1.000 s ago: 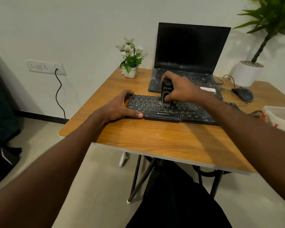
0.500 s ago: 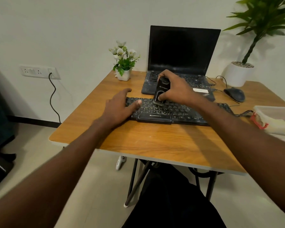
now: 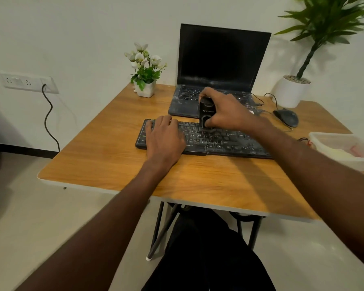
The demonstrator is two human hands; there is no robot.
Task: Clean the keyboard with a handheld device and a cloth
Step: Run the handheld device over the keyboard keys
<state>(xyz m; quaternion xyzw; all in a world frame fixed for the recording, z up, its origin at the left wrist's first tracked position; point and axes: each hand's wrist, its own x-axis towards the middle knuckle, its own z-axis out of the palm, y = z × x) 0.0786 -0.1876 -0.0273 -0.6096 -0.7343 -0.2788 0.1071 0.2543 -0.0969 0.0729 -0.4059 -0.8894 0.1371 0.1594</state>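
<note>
Right hand (image 3: 227, 112) grips the black cylindrical handheld device (image 3: 207, 114) upright, tip on the dusty black keyboard (image 3: 229, 142) mid-desk on the wooden table (image 3: 118, 164). Left hand (image 3: 164, 137) lies flat, fingers relaxed, on the keyboard's left end.

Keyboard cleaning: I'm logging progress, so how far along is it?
Nothing looks finished: pale dust shows on the keyboard. In hand: the right hand grips the black handheld device upright on the middle keys, while the left hand rests flat on the keyboard's left end. Left: the remaining keys and the cloth wipe; no cloth is clearly visible.
</note>
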